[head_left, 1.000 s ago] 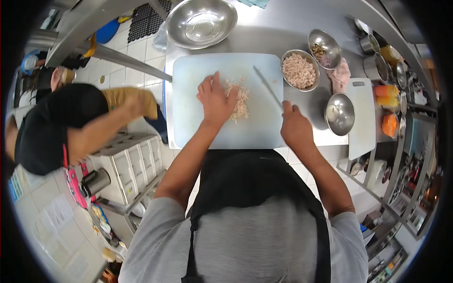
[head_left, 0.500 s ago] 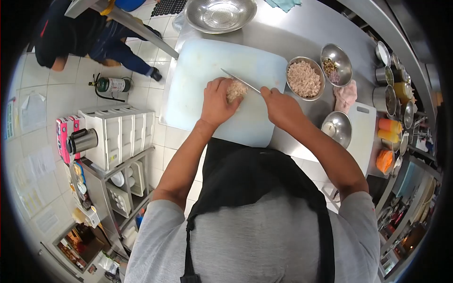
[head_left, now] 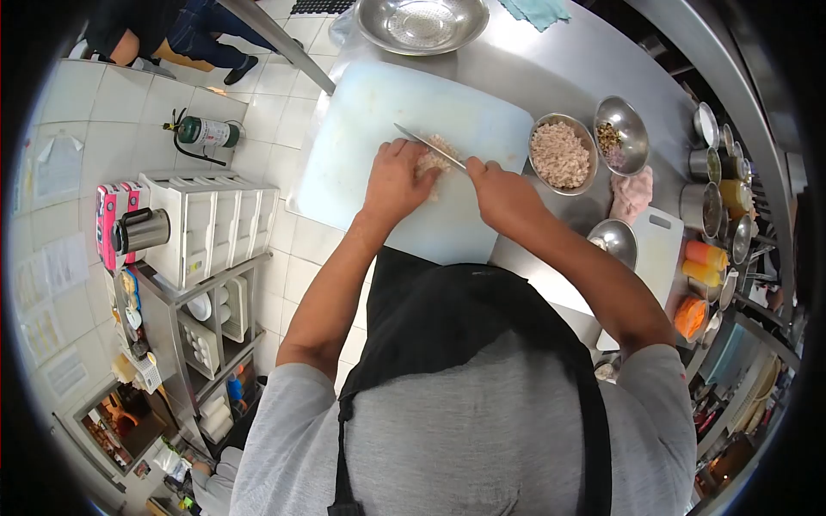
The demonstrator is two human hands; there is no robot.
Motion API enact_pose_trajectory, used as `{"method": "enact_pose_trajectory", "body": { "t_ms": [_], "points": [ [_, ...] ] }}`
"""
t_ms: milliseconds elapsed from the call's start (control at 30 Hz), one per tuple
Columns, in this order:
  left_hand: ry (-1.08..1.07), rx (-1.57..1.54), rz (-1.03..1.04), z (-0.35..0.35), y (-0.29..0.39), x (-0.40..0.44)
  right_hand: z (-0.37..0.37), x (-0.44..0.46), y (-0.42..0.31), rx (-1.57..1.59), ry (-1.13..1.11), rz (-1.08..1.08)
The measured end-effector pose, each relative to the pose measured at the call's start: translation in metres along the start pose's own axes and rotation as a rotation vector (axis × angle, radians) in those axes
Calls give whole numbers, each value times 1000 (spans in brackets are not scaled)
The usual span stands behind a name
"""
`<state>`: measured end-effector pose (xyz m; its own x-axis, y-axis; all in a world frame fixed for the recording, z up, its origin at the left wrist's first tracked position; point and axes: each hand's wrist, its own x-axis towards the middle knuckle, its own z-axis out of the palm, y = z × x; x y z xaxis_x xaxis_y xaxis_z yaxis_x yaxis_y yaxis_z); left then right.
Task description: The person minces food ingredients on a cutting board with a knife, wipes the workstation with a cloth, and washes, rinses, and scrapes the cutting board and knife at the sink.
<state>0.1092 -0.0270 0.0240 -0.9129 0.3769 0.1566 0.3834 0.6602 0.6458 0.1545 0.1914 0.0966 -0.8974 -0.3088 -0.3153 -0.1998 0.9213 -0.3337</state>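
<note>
My right hand is closed around the handle of a knife, its blade angled up and left across a pile of pale chopped food. My left hand is bent against the left side of the pile, fingers curled near the blade and thumb on the crumbs. Its fingertips are partly hidden. Under both hands lies a large pale-blue cutting board. A metal bowl full of similar pale pinkish bits stands just right of the board.
Another bowl holds dark and purplish bits. A pink cloth, a small bowl and a white board are at the right. A big steel basin stands beyond. A person's legs show upper left; another person is lower left.
The chopped food has spread from a compact heap into a looser pile. The knife now lies across it, and my right hand has shifted slightly left. The person at upper left has moved.
</note>
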Motion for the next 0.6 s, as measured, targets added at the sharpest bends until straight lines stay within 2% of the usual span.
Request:
{"method": "enact_pose_trajectory", "body": {
  "t_ms": [100, 200, 300, 400, 600],
  "points": [
    [-12, -30, -43, -2, 1, -2, -11, 0, -4, -7, -18, 5],
    [33, 96, -15, -11, 5, -8, 0, -4, -7, 11, -11, 6],
    [60, 178, -72, -10, 11, -13, 3, -1, -3, -12, -37, 1],
    [87, 166, -118, -5, 10, -17, -5, -7, -7, -3, -10, -11],
    [83, 42, -48, 3, -2, -22, -2, -7, -13, -17, -26, -10]
  ]
}}
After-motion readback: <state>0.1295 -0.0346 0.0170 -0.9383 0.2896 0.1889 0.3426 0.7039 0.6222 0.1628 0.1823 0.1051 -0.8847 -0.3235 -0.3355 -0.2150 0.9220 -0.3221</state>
